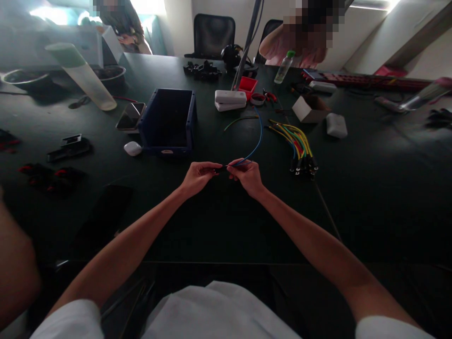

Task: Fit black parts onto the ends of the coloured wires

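My left hand and my right hand meet close together above the table, fingertips pinched. Between them is a small dark piece, gripped by my left fingers; its exact kind is too small to tell. My right hand pinches a blue wire, which curves up and away from it across the table. Just beyond lies a short green wire. To the right rests a bundle of yellow, red, green and blue wires, with black sleeves and metal ends pointing toward me.
A dark blue bin stands left of my hands, beside a phone and a white case. Behind are a white device, a red tray and a small open box. Two people are across the table; another person's arm shows at left.
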The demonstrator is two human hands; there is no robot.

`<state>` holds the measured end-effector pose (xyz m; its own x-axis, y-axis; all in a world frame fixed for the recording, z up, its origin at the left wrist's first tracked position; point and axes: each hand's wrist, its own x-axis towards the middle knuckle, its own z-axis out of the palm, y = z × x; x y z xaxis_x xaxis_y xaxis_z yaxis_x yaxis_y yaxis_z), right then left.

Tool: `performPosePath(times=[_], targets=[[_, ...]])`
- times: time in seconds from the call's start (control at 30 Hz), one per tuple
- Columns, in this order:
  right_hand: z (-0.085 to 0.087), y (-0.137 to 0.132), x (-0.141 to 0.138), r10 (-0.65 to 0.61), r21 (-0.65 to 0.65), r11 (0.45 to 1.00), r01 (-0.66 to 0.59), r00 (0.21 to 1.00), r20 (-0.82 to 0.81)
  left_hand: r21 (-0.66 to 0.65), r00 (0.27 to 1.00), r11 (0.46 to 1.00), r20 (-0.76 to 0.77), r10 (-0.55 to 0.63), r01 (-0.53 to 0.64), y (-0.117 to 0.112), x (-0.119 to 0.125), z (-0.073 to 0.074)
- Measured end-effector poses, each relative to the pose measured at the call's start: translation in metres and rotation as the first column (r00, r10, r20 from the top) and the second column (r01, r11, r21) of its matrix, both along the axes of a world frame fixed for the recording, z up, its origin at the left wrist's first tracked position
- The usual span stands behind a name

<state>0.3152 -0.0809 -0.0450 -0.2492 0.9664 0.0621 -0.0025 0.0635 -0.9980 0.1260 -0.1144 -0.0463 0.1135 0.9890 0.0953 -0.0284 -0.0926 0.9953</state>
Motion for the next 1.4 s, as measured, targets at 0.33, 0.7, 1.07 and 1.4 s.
performPosePath(times=[0.33,0.7,1.07,1.4], targets=[[-0.002,0.000,0.001,0.007,0.030,1.000,-0.008,1.000,0.019,0.006,0.997,1.000,-0.073,0.000,0.000,0.002,-0.001,-0.002],[-0.003,-0.004,-0.001,-0.018,0.019,1.000,0.017,0.999,0.043,0.037,0.993,0.996,-0.081,0.083,-0.080,-0.003,0.007,0.000],[-0.004,-0.006,-0.003,-0.068,0.067,0.996,0.065,0.997,0.048,0.046,0.997,0.999,-0.079,-0.024,0.028,-0.003,0.011,-0.007],[-0.007,-0.003,-0.001,-0.093,0.113,0.990,0.086,0.994,0.059,0.067,0.993,0.998,-0.116,-0.001,0.008,-0.002,0.008,-0.001]])
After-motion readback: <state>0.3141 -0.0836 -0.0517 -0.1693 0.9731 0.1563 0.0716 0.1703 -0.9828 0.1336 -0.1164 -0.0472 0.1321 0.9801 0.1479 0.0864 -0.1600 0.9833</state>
